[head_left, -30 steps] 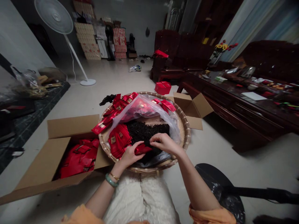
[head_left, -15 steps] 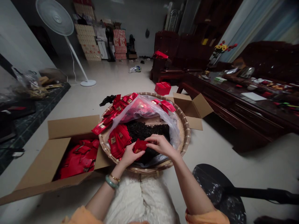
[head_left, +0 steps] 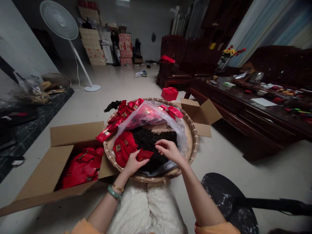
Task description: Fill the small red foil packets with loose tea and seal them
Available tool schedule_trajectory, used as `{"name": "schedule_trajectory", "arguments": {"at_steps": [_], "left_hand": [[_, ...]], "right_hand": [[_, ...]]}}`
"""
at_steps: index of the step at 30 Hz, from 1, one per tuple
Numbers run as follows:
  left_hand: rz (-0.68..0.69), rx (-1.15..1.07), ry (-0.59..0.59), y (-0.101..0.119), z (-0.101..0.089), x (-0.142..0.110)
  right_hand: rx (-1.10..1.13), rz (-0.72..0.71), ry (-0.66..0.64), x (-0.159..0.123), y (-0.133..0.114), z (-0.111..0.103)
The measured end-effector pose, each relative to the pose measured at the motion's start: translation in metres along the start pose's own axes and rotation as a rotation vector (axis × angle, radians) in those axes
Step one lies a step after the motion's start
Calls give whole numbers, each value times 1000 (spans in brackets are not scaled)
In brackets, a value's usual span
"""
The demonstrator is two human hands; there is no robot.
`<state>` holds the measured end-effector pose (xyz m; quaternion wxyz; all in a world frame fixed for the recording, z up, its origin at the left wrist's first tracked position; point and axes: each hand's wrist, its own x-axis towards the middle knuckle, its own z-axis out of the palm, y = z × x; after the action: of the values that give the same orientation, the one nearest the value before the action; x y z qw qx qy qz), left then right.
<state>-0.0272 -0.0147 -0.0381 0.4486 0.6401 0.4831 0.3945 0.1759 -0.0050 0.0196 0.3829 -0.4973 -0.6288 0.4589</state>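
A round woven basket tray (head_left: 193,139) rests on my lap. A heap of dark loose tea (head_left: 151,140) lies in it on a clear plastic bag (head_left: 156,113). My left hand (head_left: 133,162) is closed on a small red packet (head_left: 144,154) at the heap's near edge. My right hand (head_left: 169,151) hovers over the tea just right of the packet, fingers pinched together; what they hold, if anything, I cannot make out. A stack of red packets (head_left: 123,146) lies left of the tea, and more red packets (head_left: 123,110) are strewn along the tray's far rim.
An open cardboard box (head_left: 36,175) with red packets (head_left: 81,165) stands at my left. A smaller open box (head_left: 201,113) sits behind the tray. A dark wooden table (head_left: 255,113) runs along the right, a standing fan (head_left: 60,22) at the back left, a black stool (head_left: 231,201) near right.
My left hand tipped the red packet up, then lowered it toward the tea. My right hand came to the packet's mouth and has drawn slightly back over the heap.
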Motion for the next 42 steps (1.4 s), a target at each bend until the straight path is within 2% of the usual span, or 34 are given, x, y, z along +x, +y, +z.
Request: {"name": "schedule_trajectory", "arguments": {"at_steps": [4, 7, 9, 11, 15, 19, 27, 29, 31, 33, 35, 38, 42], "left_hand": [[160, 74, 30, -1, -3, -1], [163, 63, 33, -1, -4, 0], [77, 25, 23, 3, -2, 0], [-79, -88, -26, 8, 3, -1], [-323, -385, -197, 20, 17, -3], [-418, -500, -303, 26, 20, -5], [-530, -654, -269, 23, 15, -4], [-547, -653, -261, 23, 15, -3], [-548, -652, -252, 23, 14, -2], [-546, -660, -223, 23, 11, -1], [-554, -679, -192, 22, 9, 0], [-569, -703, -173, 22, 9, 1], [-579, -738, -180, 24, 13, 0]], "right_hand": [[46, -4, -46, -8, -1, 16], [25, -28, 1, -11, -3, 18], [25, -64, 75, -11, -6, 17], [-32, -123, 119, -10, -8, 16], [-283, -203, 82, 0, -7, 24], [-408, -126, 76, 16, 5, 32], [-357, -142, 34, 30, 20, 34], [-382, -122, 65, 27, 23, 31], [-466, -95, 162, 20, 30, 22], [-637, -49, 302, 6, 41, 11], [-881, 86, 383, -9, 54, 0], [-1112, 247, 317, -25, 72, -9], [-1142, 287, 266, -26, 85, -15]]}}
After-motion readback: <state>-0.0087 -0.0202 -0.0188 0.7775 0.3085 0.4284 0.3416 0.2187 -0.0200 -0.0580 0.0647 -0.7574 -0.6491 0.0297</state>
